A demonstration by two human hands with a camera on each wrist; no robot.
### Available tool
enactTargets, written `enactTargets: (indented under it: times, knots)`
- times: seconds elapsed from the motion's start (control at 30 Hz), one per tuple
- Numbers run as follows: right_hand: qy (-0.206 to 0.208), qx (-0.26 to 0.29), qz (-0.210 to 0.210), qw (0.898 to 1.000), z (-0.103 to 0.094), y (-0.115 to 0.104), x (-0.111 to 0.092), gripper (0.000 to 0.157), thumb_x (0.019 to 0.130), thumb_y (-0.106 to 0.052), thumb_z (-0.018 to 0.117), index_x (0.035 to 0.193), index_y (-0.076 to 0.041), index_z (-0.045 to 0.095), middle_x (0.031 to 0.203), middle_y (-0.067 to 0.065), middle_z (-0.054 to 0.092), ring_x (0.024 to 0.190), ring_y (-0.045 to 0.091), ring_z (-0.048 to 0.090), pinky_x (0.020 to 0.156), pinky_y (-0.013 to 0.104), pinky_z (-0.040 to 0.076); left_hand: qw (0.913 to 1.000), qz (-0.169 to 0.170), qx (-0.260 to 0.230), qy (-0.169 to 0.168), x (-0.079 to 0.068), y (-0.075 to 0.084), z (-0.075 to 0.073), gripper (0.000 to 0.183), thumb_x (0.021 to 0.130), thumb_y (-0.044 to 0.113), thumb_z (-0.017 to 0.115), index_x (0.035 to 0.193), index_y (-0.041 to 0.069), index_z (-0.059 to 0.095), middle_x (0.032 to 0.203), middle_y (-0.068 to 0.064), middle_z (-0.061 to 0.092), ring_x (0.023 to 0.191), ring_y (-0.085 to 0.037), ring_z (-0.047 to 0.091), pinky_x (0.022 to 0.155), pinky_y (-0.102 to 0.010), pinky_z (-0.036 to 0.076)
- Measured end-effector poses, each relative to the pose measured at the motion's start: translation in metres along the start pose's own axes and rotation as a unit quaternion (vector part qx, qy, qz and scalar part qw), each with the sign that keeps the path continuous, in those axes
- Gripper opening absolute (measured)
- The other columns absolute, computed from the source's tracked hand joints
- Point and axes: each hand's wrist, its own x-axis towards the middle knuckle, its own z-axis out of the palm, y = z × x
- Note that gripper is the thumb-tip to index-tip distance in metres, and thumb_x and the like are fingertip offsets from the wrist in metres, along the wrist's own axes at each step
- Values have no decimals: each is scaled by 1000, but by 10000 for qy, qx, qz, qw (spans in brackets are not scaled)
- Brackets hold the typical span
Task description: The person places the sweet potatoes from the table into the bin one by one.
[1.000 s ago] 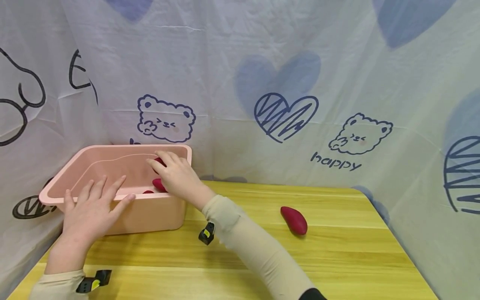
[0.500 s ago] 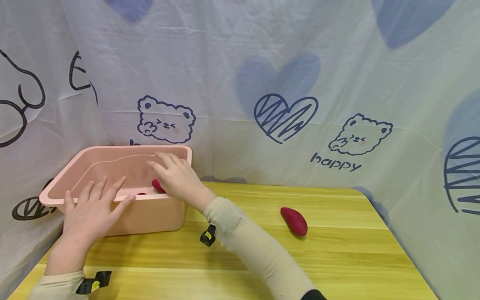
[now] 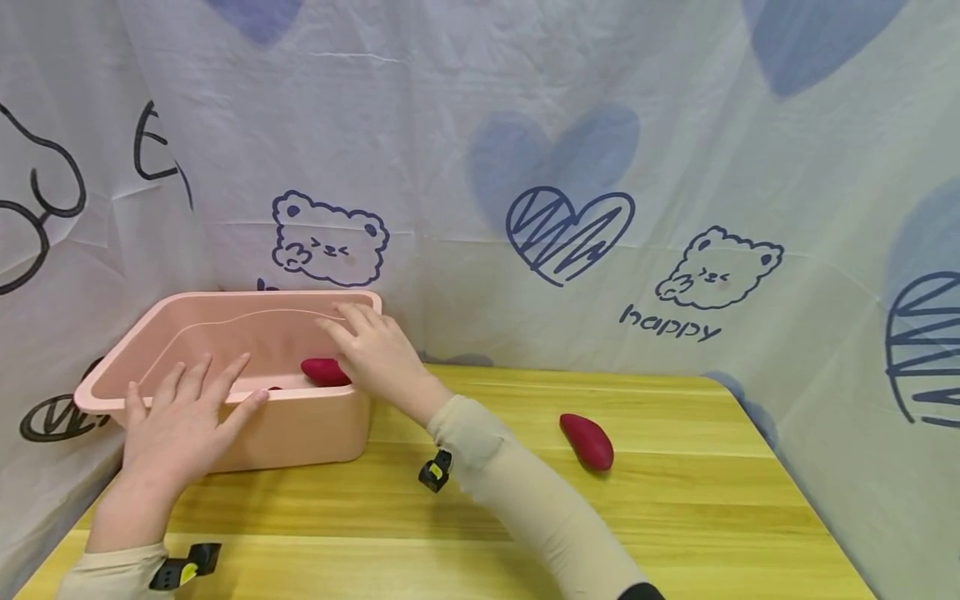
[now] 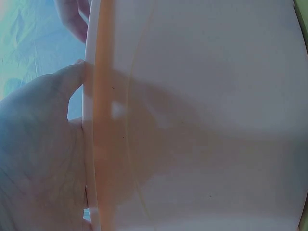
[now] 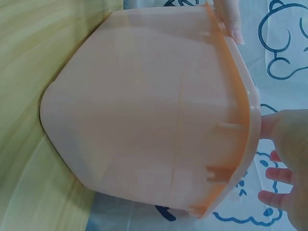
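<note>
A pink plastic basin [image 3: 292, 429] stands at the left of the table. My left hand [image 3: 180, 425] lies spread over its near rim, the thumb along the edge; the left wrist view shows the hand [image 4: 38, 139] against the outside rim. Over the basin's right end is my right hand [image 3: 386, 358], fingers loosely extended with nothing between them. In the right wrist view the hand [image 5: 288, 149] has its fingers apart beside the rim. A dark red, sweet-potato-shaped piece [image 3: 324, 372] lies inside the basin below the right hand. A sliver of another red piece [image 3: 276, 388] shows behind the near wall.
On the right half of the wooden table [image 3: 675, 517] lies another dark red, sweet-potato-shaped piece [image 3: 588, 442]. A pale curtain [image 3: 450, 125] printed with hearts and bears hangs behind the table and at both sides.
A second ago my right hand held a red piece over the basin; it has let go and shifted slightly right. The piece in the basin shows more fully. My left hand keeps its place.
</note>
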Motion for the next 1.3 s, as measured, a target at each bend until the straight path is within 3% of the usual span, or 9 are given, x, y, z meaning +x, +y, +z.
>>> enactTargets:
  times: [0.2,0.57,0.9,1.3]
  knots:
    - [439,199,177,9987,0,13,-12,41,91,-22,63,132,-19,59,141,7,55,127,23,55,92,35,54,10000,-4,-22,-1,0,0,0,73,96,68,30,155,27,23,156,-29,23,138,-55,18,105,-79,-7]
    - [758,504,525,9945,-7,31,-34,45,90,-26,70,133,-15,59,138,11,57,127,27,54,95,42,54,10000,5,-39,1,0,-1,-1,72,96,68,30,155,27,23,156,-29,23,138,-54,18,105,-79,-7]
    - [404,314,1062,9930,-13,48,-58,54,92,-40,65,140,-18,52,144,10,51,133,27,49,100,44,50,10000,26,-24,35,2,1,-3,72,96,68,29,156,27,22,156,-28,23,138,-54,18,105,-80,-7]
    - [70,358,1546,9873,-16,61,-91,60,92,-44,63,143,-18,47,147,15,47,137,34,44,107,52,43,10000,36,-49,9,0,0,-2,72,96,68,30,156,28,22,156,-28,23,138,-55,18,105,-80,-7]
